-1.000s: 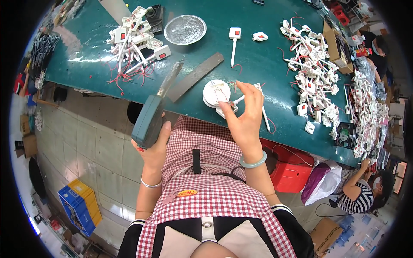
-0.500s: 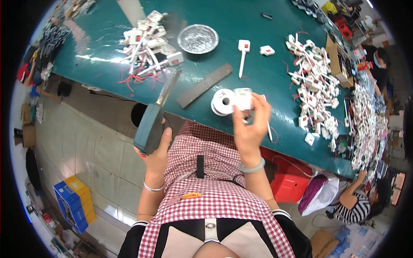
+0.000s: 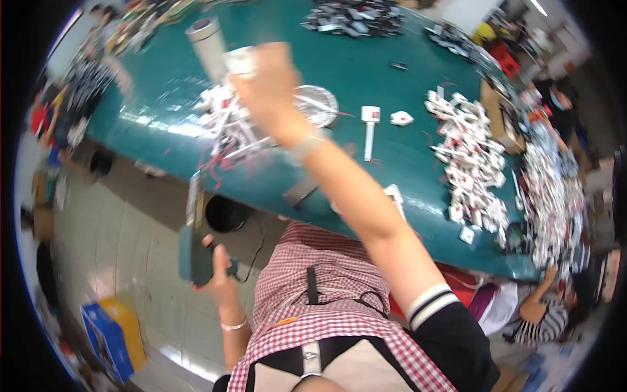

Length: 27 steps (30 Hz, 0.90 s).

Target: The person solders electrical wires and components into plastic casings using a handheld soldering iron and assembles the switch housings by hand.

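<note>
My left hand (image 3: 223, 282) is wrapped round the handle of a teal-green power tool (image 3: 190, 255), whose long metal nose points up beside the table edge. Far out over the table, my right hand (image 3: 271, 81) is smeared by motion. A white square plastic piece (image 3: 240, 62) is in its fingers. Below that hand lies a pile of white plastic pieces (image 3: 225, 124) with red switches and thin red wires. A round metal bowl (image 3: 335, 108) stands just right of the hand, partly covered by it. My right forearm hides most of the white spool seen earlier.
A dark flat bar (image 3: 302, 189) lies near the table's front edge. A white-handled piece (image 3: 370, 134) and a small white piece (image 3: 401, 118) lie mid-table. A larger heap (image 3: 470, 157) is to the right. A pale cylinder (image 3: 208, 49) stands at the back left.
My right hand has swung from the spool near the front edge to the far left, carrying the white piece. My left hand and the tool have dropped lower and to the left.
</note>
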Each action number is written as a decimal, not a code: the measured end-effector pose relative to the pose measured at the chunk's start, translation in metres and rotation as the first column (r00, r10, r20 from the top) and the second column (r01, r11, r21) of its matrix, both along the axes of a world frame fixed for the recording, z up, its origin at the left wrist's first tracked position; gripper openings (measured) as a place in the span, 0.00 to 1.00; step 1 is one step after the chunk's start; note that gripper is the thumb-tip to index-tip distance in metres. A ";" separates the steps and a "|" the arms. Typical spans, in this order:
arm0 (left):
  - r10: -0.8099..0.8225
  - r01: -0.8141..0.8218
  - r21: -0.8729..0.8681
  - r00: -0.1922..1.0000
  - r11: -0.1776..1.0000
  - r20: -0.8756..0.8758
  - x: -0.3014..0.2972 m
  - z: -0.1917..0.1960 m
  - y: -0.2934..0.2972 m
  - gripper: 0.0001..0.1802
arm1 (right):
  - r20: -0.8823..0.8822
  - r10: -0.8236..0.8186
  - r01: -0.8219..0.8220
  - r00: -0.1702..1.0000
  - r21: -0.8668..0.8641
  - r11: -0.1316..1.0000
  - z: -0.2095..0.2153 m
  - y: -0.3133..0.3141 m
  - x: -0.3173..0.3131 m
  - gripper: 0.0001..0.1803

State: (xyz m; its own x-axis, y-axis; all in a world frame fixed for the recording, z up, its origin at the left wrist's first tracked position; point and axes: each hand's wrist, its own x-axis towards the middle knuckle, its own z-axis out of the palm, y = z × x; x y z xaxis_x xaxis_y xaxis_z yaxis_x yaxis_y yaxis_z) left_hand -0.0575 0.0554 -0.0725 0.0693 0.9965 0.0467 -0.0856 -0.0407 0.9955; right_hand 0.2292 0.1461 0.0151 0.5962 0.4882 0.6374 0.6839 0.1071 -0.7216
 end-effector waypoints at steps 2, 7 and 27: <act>0.073 -0.073 0.025 0.997 0.997 -0.003 -0.014 -0.009 0.002 0.15 | 0.001 -0.096 0.093 0.995 -0.267 0.959 -0.011 0.051 -0.004 0.32; 0.006 -0.010 0.037 0.993 0.999 0.118 -0.024 -0.019 0.005 0.22 | 0.247 0.056 0.027 0.967 -0.320 0.947 -0.029 0.032 -0.009 0.22; -0.304 0.305 0.069 0.952 0.950 -0.015 0.072 0.011 -0.024 0.15 | 0.287 -0.815 0.797 0.503 -0.518 0.309 -0.118 -0.400 0.224 0.18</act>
